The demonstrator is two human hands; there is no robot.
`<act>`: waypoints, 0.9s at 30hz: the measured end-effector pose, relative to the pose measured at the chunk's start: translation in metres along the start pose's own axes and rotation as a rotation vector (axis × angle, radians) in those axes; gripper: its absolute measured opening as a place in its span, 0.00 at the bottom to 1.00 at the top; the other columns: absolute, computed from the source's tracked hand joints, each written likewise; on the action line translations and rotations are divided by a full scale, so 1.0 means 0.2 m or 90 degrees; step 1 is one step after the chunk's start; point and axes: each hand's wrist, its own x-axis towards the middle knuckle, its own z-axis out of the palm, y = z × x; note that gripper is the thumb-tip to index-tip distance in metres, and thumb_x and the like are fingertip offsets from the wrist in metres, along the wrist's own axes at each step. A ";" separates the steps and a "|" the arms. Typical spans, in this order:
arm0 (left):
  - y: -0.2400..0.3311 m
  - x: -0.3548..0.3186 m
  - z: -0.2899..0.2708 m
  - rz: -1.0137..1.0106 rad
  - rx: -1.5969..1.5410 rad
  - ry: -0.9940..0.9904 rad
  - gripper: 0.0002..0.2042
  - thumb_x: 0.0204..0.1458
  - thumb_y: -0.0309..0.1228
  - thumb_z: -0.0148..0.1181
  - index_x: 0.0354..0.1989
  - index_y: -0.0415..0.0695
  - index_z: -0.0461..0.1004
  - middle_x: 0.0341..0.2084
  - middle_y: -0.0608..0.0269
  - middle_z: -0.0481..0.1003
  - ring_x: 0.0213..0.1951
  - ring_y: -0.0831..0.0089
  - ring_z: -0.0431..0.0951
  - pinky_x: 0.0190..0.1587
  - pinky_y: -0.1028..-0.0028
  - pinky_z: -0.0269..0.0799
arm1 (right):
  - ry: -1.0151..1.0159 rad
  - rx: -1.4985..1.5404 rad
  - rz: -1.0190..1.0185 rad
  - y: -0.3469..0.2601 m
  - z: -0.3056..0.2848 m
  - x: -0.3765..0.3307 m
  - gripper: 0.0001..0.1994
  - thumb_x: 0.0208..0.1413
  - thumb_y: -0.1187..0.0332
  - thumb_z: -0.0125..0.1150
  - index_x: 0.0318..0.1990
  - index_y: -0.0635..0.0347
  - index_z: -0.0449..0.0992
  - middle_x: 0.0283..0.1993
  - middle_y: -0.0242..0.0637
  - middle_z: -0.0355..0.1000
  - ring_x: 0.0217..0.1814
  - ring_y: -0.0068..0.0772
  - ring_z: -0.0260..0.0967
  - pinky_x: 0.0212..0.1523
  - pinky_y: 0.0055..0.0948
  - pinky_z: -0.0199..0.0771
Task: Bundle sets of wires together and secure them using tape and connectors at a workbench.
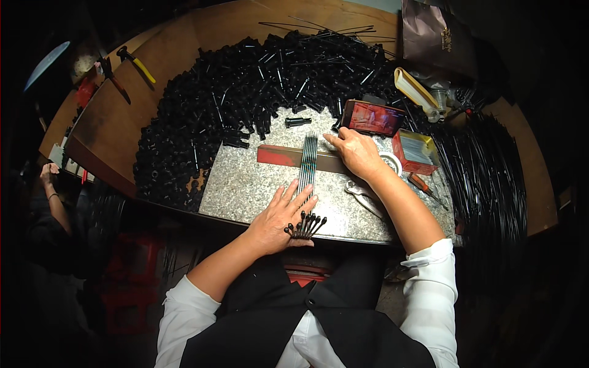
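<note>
Thin rods (309, 158) are kinda covered by the left hand (276, 219), fingers apart; right hand (358, 154) grip can't be told.

left grip (276, 218) hides part of rods (309, 153); right grip (358, 152), end of bar (279, 155)

Rods (308, 175) across bar (276, 155), phone (375, 118) behind it

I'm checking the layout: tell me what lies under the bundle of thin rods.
The rods cross over a reddish-brown bar, which lies on a speckled slab. The bar's surface directly beneath them is covered and cannot be made out.
</note>
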 end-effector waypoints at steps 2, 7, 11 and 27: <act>0.00 0.00 0.00 0.001 0.004 0.001 0.44 0.39 0.54 0.65 0.63 0.41 0.57 0.64 0.47 0.52 0.66 0.42 0.48 0.64 0.47 0.48 | 0.002 0.005 -0.002 0.00 -0.01 0.00 0.17 0.51 0.71 0.49 0.49 0.48 0.75 0.31 0.39 0.66 0.35 0.39 0.71 0.31 0.37 0.73; 0.01 0.01 -0.01 -0.010 0.007 -0.016 0.44 0.39 0.55 0.65 0.62 0.41 0.57 0.64 0.47 0.51 0.66 0.43 0.48 0.64 0.47 0.48 | -0.008 0.011 0.008 -0.01 -0.02 0.00 0.17 0.51 0.71 0.48 0.49 0.48 0.75 0.31 0.38 0.66 0.35 0.39 0.71 0.32 0.36 0.73; 0.01 0.00 -0.01 0.000 0.012 -0.002 0.44 0.39 0.54 0.65 0.62 0.41 0.57 0.64 0.47 0.52 0.66 0.42 0.48 0.64 0.46 0.48 | -0.005 0.036 0.011 -0.01 -0.01 0.01 0.17 0.50 0.73 0.50 0.48 0.50 0.75 0.33 0.39 0.66 0.38 0.40 0.70 0.35 0.37 0.73; 0.00 0.00 -0.01 0.009 0.008 0.010 0.45 0.39 0.54 0.66 0.63 0.40 0.57 0.64 0.46 0.52 0.65 0.42 0.48 0.64 0.47 0.48 | -0.055 0.150 0.008 0.05 0.00 0.04 0.07 0.47 0.77 0.53 0.34 0.64 0.73 0.35 0.45 0.65 0.43 0.47 0.67 0.41 0.40 0.69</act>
